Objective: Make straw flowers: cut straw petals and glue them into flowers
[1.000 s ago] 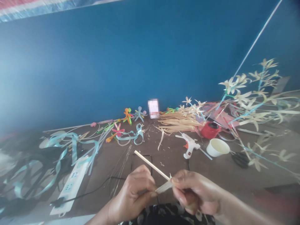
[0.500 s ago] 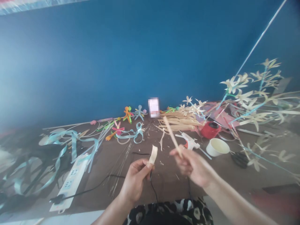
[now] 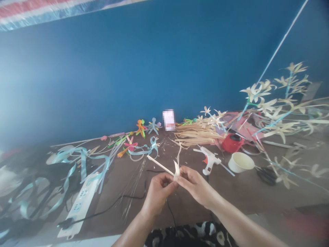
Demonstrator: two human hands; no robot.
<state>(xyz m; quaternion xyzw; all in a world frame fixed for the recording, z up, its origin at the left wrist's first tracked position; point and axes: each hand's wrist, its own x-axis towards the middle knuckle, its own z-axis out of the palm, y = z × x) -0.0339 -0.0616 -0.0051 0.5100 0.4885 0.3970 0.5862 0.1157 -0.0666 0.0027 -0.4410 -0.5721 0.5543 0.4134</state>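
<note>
My left hand and my right hand meet at their fingertips above the front of the table, both closed in a pinch. A thin pale stick slants up and left from the pinch, its lower end hidden at my right fingers. At that end a short, curved pale strip stands up, its base between both thumbs; my left fingers pinch it. Which fingers press on which piece is partly hidden. A white glue gun with an orange trigger lies just beyond my right hand.
A white power strip with a black plug and cord lies left, near light-blue ribbon. Behind are colourful fuzzy flowers and a bundle of pale strips. Right are a red object, a cream cup and pale flower sprays.
My hands have come together. The stick has swung from upright down to the left, and its lower end now meets the pale strip. The view has tilted slightly.
</note>
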